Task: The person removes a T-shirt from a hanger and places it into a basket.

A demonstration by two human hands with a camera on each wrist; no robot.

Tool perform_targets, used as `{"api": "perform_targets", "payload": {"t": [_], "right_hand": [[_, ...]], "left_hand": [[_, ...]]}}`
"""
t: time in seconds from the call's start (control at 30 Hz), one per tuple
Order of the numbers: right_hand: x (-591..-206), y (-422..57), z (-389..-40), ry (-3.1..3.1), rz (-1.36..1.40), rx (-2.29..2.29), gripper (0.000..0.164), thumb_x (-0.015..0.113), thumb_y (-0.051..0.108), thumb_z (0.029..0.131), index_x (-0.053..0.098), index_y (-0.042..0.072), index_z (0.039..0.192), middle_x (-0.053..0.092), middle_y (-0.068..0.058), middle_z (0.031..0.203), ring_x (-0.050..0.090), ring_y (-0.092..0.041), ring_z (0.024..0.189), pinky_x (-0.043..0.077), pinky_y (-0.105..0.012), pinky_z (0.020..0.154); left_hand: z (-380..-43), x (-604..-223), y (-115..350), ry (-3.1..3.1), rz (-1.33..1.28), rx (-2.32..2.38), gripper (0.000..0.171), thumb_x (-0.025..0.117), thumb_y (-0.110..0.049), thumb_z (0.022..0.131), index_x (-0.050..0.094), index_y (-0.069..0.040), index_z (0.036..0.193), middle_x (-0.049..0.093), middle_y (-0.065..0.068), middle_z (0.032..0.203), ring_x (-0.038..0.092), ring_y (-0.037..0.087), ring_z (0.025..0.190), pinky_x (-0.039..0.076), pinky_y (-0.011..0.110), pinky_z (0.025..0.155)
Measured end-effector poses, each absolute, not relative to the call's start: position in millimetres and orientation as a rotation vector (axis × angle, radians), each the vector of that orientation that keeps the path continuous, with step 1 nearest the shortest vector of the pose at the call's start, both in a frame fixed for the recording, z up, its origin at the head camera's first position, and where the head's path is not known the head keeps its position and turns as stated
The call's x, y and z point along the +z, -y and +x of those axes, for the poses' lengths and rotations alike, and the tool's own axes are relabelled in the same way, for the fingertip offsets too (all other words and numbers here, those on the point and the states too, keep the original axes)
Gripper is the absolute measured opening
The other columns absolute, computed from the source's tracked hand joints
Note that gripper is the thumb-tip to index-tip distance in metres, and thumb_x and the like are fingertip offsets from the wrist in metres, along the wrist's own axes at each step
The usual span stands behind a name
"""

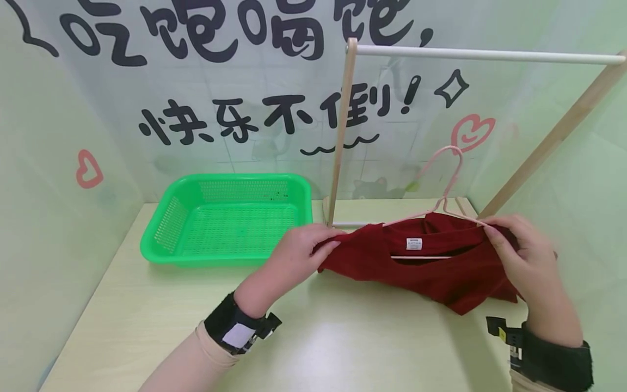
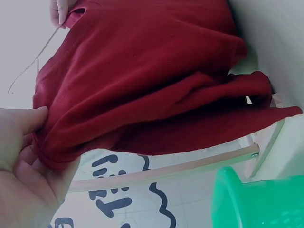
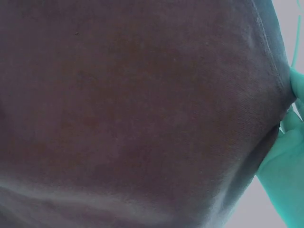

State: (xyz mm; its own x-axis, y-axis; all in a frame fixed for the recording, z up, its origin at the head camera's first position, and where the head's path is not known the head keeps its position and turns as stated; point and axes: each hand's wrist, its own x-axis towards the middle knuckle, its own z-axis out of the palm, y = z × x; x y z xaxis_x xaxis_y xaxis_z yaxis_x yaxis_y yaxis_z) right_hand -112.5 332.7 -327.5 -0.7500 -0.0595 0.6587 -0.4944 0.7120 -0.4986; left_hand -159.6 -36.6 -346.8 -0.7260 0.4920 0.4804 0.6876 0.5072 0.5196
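A dark red shirt [image 1: 362, 256] with a white neck label [image 1: 413, 244] hangs spread between both hands. Inside its collar sits a pink clothes hanger [image 1: 448, 188], hook upward, its lower bar showing through the neck opening. My left hand [image 1: 299, 253] pinches the shirt at its left end, thumb on top; the left wrist view shows the cloth [image 2: 142, 95] draping away from that grip. With my right hand [image 1: 531, 261] I pinch the right shoulder, thumb beside the hanger's arm. In the right wrist view the shirt [image 3: 142, 104] fills most of the picture.
Behind my left hand stands a green plastic basket [image 1: 225, 258]. A wooden rack with a white top rail [image 1: 490, 54] rises at the back right, its left post [image 1: 340, 130] just behind the shirt. Printed walls enclose the pale table [image 1: 313, 348].
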Motion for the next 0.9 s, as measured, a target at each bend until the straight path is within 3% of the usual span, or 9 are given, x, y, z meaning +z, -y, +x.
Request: {"api": "perform_targets", "payload": {"t": [0.27, 0.73, 0.9], "right_hand": [[-333, -326, -114, 2.318, 0.451, 0.893, 0.023, 0.061, -0.007, 0.086, 0.068, 0.002, 0.105, 0.056, 0.022, 0.098, 0.049, 0.006, 0.087, 0.036, -0.008, 0.075], [-329, -309, -114, 2.362, 0.499, 0.913, 0.038, 0.068, -0.008, 0.08, 0.066, 0.006, 0.115, 0.061, 0.015, 0.1, 0.052, 0.005, 0.09, 0.04, -0.003, 0.079], [-320, -295, -114, 2.471, 0.504, 0.962, 0.047, 0.067, -0.002, 0.083, 0.06, 0.014, 0.126, 0.062, 0.018, 0.106, 0.056, 0.006, 0.095, 0.041, -0.002, 0.083]], "left_hand": [[-151, -359, 39, 2.484, -0.921, -1.068, 0.02, 0.064, -0.009, 0.089, 0.07, -0.012, 0.109, 0.07, 0.001, 0.105, 0.065, 0.014, 0.099, 0.054, 0.025, 0.082], [-146, -373, 42, 2.33, -0.885, -1.201, 0.019, 0.065, -0.005, 0.088, 0.072, -0.008, 0.105, 0.071, 0.004, 0.101, 0.066, 0.013, 0.094, 0.055, 0.024, 0.078], [-144, -374, 43, 2.315, -0.897, -1.183, 0.018, 0.066, -0.005, 0.087, 0.072, -0.008, 0.104, 0.071, 0.003, 0.098, 0.066, 0.012, 0.092, 0.055, 0.022, 0.077]]}}
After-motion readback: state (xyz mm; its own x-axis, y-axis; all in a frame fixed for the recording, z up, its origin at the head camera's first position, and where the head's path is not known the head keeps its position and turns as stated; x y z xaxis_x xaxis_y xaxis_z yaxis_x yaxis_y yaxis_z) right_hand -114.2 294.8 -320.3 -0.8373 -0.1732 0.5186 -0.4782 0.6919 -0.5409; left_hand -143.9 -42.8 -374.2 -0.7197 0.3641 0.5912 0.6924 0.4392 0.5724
